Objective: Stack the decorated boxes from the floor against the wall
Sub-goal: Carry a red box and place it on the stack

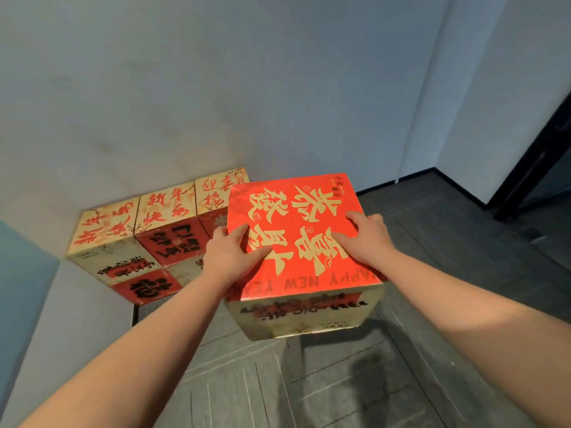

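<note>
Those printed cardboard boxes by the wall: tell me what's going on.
A person holds a red-topped cardboard box with gold characters off the dark floor, left hand and right hand gripping its top. Beside it, cream-and-red printed boxes already stand stacked against the pale wall; this one isn't placed yet.

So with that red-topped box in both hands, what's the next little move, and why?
Probably carry the red-topped box forward and left toward the wall. Both the left hand and right hand hold it above the floor, short of the stacked boxes, apparently two layers high.
</note>
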